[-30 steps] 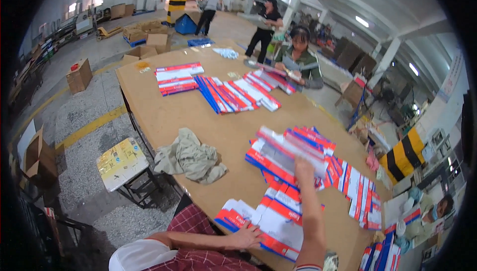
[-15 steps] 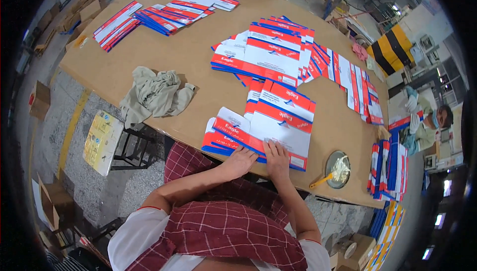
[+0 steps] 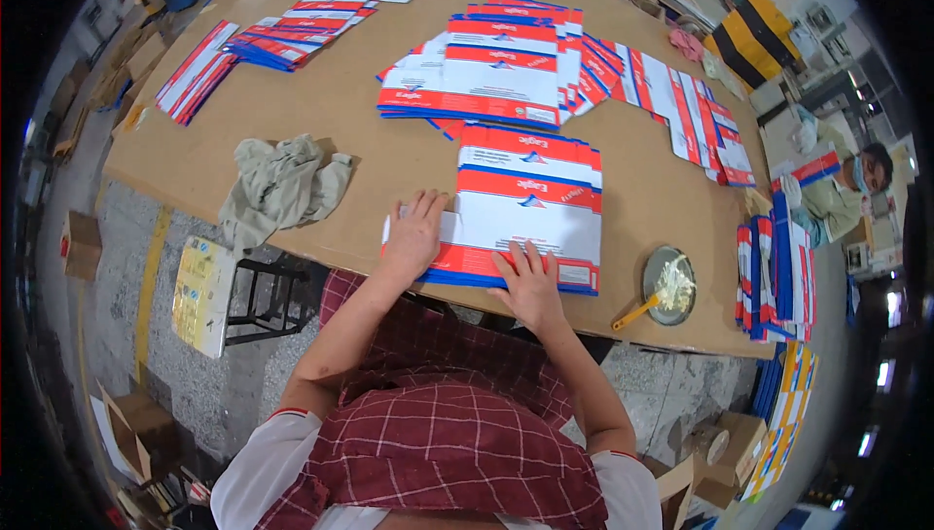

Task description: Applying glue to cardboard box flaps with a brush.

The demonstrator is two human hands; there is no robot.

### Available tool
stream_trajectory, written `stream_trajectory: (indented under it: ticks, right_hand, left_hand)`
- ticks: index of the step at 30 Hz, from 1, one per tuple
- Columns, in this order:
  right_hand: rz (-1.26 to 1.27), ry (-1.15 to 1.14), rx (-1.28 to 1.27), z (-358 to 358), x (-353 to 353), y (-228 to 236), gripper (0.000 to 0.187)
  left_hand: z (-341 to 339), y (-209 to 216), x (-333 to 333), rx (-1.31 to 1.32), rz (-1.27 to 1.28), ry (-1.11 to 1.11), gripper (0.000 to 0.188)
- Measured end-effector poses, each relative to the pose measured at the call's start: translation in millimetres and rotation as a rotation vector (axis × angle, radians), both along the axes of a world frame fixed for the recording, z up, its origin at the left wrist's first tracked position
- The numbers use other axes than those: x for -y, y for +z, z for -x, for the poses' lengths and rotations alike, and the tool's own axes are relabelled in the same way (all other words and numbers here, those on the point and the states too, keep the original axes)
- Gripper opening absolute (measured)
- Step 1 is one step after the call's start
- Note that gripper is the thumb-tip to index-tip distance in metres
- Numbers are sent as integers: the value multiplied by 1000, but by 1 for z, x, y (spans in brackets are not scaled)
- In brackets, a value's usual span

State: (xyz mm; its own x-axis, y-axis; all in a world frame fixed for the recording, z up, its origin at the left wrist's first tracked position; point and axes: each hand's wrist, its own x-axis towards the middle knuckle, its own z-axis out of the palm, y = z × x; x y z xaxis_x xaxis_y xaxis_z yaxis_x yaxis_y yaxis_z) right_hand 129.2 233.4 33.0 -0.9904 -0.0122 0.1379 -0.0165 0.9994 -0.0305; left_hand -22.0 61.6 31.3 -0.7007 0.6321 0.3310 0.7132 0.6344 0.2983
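Note:
In front of me at the table's near edge lies a stack of flat red, white and blue printed cartons (image 3: 530, 224), its sheets slightly offset. My left hand (image 3: 413, 243) rests with fingers stretched out on the left part of the stack, covering some of it. Spread over the lower part of the top carton is my right hand (image 3: 529, 285), palm down. Neither hand is closed around anything. Just beyond, a larger fanned pile of the same cartons (image 3: 501, 68) lies on the brown-covered table (image 3: 321, 107).
A crumpled grey-green cloth (image 3: 284, 185) lies to the left, above a stool (image 3: 202, 289). On the right are a round dish of pale paste (image 3: 668, 282) with a yellow-handled brush (image 3: 636, 313) and upright bundled cartons (image 3: 775, 267). A masked person (image 3: 839, 190) is beyond.
My left hand has moved up and left, its fingers now spread. The angled cartons on the left have been straightened against the stack. My right hand's fingers have spread on the top carton.

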Motion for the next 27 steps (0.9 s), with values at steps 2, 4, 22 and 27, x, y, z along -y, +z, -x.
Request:
stream_trajectory:
  ticks: [2,4,22,27]
  right_hand:
    - [55,-9,-13,-3,-1,-3,49]
    - [134,-23,-97,-10,-6,-1,47]
    - [-41,-747,-26,-167,-121,-18,32]
    - [-6,-699,-562,-164,-123,-8,17]
  left_hand:
    - [-1,-9,-2,54,38,-39,45]
    - [-2,-17,-1,110,94,-41,44]
    - [-3,-15,3,54,-262,-2,33]
    - [1,-23,8,92,-274,19,29]
